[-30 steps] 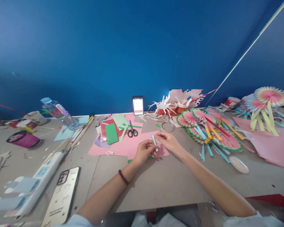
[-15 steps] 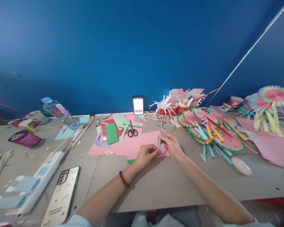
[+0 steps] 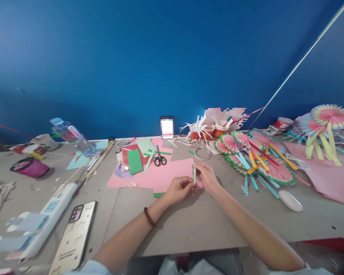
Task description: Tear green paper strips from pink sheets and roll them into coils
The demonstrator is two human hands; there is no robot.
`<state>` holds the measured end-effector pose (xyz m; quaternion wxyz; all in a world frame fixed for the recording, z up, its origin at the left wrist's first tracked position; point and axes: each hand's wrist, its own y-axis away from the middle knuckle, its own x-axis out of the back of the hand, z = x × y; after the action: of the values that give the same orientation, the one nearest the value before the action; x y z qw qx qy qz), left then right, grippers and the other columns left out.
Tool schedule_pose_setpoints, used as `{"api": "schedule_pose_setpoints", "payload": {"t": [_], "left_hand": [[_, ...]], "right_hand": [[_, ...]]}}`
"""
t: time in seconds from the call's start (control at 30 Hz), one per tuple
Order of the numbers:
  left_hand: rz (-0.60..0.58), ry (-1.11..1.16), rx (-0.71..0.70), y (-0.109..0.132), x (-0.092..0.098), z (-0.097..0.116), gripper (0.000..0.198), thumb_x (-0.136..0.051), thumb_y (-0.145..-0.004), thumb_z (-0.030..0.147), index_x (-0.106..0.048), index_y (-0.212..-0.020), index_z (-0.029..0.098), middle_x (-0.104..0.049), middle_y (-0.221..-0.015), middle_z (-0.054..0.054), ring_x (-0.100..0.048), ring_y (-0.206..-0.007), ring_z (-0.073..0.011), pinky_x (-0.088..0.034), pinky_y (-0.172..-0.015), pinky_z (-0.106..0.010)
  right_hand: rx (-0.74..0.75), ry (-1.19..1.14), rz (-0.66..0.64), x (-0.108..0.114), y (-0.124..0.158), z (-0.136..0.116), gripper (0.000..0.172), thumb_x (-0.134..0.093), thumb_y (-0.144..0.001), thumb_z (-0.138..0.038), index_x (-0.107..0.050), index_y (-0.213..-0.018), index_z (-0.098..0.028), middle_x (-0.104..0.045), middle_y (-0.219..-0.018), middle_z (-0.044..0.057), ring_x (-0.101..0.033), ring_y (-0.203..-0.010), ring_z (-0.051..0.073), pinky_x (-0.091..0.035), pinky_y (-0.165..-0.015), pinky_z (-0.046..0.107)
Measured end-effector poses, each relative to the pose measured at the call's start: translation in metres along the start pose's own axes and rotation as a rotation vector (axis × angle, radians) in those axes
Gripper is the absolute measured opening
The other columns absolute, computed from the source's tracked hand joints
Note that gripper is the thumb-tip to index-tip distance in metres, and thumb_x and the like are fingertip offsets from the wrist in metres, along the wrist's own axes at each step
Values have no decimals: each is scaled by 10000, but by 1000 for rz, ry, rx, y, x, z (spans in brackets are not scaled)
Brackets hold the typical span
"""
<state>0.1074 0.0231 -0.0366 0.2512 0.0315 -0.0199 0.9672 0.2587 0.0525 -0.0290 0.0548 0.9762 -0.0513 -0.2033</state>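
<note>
Between my two hands stands a narrow green and white paper strip (image 3: 194, 174), held upright. My left hand (image 3: 180, 190) pinches its lower end, and my right hand (image 3: 206, 177) grips near its upper end. Under and behind the hands lies a pink paper sheet (image 3: 172, 170) with a green strip (image 3: 158, 194) at its front edge. Black-handled scissors (image 3: 160, 158) rest further back, points away from me. To their left is a green paper rectangle (image 3: 135, 162) on a red packet (image 3: 126, 158). A ring of tape (image 3: 202, 153) lies behind my right hand.
Pleated paper fans (image 3: 255, 156) and a white oval object (image 3: 290, 201) lie to the right. On the left are a phone (image 3: 74, 236), a power strip (image 3: 50, 214), thin sticks (image 3: 101, 160) and a tilted bottle (image 3: 73, 135). Cups (image 3: 221, 130) and a small screen (image 3: 167, 128) stand by the blue wall.
Both hands, with the paper strip between them, have shifted very slightly to the right. Their grip looks the same.
</note>
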Motion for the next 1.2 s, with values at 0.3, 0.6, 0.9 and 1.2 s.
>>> {"api": "schedule_pose_setpoints", "payload": {"t": [0.3,0.6,0.9,1.2], "left_hand": [[277,-137,-150,3,5,9,342,-685,-845,459,-622,-673,171,-574,-598,19,-465,-555,-103,-364,-547,-233],[376,229,-58,-8,9,6,472,-796,-700,615,-636,-748,173,-495,-542,52,-382,-450,-72,-328,-435,-209],[391,283,-41,-11,12,0,446,-830,-661,567,-642,-730,169,-543,-557,42,-402,-437,-64,-348,-444,-214],[358,254,-32,-10,13,1,414,-841,-659,512,-599,-692,178,-534,-557,58,-395,-465,-60,-347,-479,-212]], "right_hand": [[-35,40,-174,-4,7,-8,559,-944,-551,-523,-732,-941,-184,-658,-678,-42,-527,-610,99,-423,-597,244],[75,266,-285,2,3,-8,518,-864,-682,-517,-591,-1010,-223,-646,-617,-65,-506,-553,118,-368,-597,276],[91,345,-308,8,-4,-2,434,-856,-664,-510,-624,-914,-241,-641,-642,-37,-562,-591,155,-412,-586,282],[193,404,-268,5,-2,-5,309,-815,-697,-475,-655,-770,-220,-661,-719,-14,-590,-686,163,-489,-711,328]]}}
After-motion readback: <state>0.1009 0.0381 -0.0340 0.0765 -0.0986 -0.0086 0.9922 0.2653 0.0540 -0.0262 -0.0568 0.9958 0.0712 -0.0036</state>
